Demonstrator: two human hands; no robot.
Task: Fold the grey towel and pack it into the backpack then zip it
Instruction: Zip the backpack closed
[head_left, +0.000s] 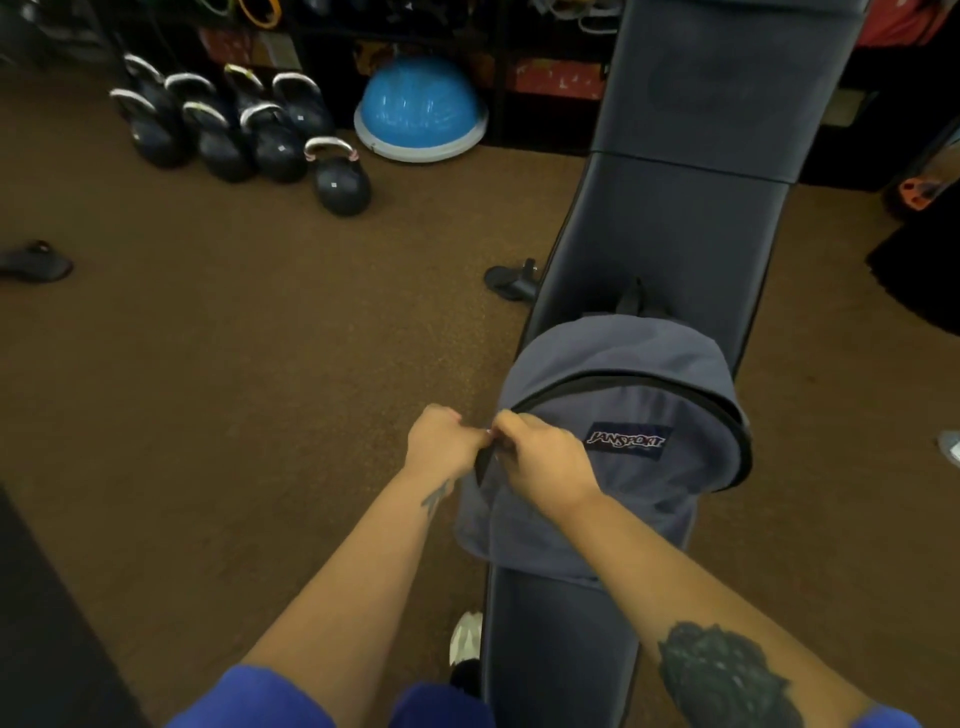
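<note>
1. Far left of the backpack (613, 441), kettlebells (239, 130) and a blue balance dome (420, 106) stood on the brown floor (208, 364), well apart from the work.
2. Just left of the backpack's front corner, the left hand (441, 441) had its grip pressed together, seemingly pinching fabric or a strap; what exactly could not be told.
3. Touching it, the right hand (540, 457) pinched at the zipper's end, probably the pull.
4. The backpack lay on the padded tabletop (691, 228), zipper line looking mostly closed.
5. No grey towel showed; presumably it was packed inside, leaving only the last of the zipping.
</note>
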